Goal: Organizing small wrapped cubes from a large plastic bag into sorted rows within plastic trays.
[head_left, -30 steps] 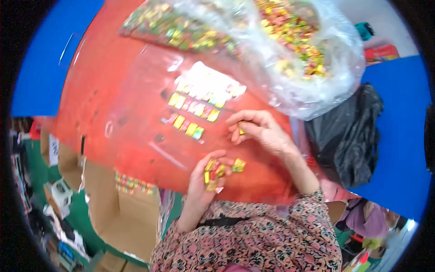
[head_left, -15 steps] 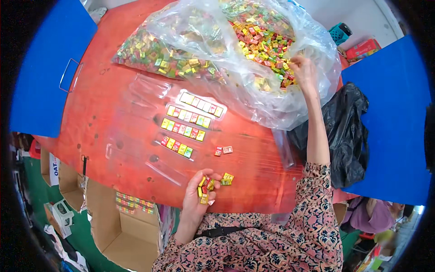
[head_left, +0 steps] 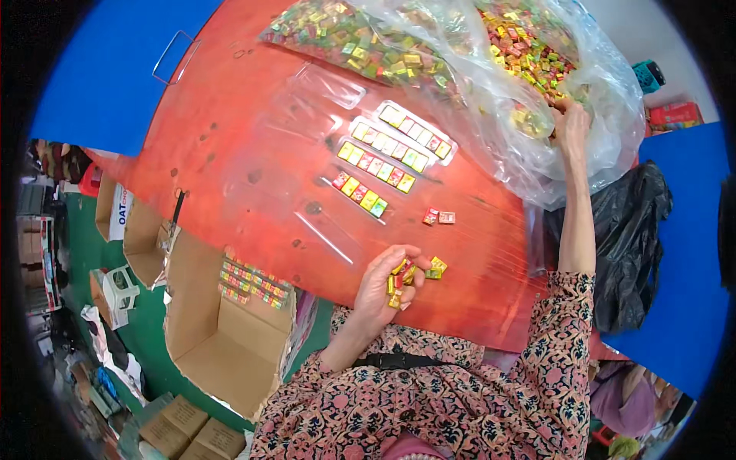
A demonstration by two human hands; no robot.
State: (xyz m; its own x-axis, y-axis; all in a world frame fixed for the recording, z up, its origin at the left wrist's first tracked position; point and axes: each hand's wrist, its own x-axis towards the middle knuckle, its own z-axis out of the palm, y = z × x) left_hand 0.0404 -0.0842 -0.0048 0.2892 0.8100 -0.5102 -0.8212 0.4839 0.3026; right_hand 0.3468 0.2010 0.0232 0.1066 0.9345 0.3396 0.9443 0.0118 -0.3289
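Observation:
My left hand point(head_left: 386, 282) is closed around several small wrapped candies point(head_left: 400, 277), yellow and red, near the front edge of the red table point(head_left: 253, 146). My right hand point(head_left: 570, 123) reaches into the mouth of a big clear plastic bag point(head_left: 491, 84) full of mixed candies; what its fingers hold is hidden. A clear tray point(head_left: 387, 157) on the table carries three rows of candies set side by side. Two loose red candies point(head_left: 438, 218) lie to the tray's right, and a yellow one point(head_left: 435, 267) sits by my left fingers.
A black plastic bag point(head_left: 629, 245) lies at the table's right edge. Below the table at left stand open cardboard boxes point(head_left: 222, 337), one holding filled candy trays point(head_left: 249, 282). Blue panels point(head_left: 100, 69) flank the table, and a second clear candy bag point(head_left: 345, 38) lies at the back.
My right hand left the table near the tray, where two red candies now lie, and reached up into the clear bag. My left hand kept its candies.

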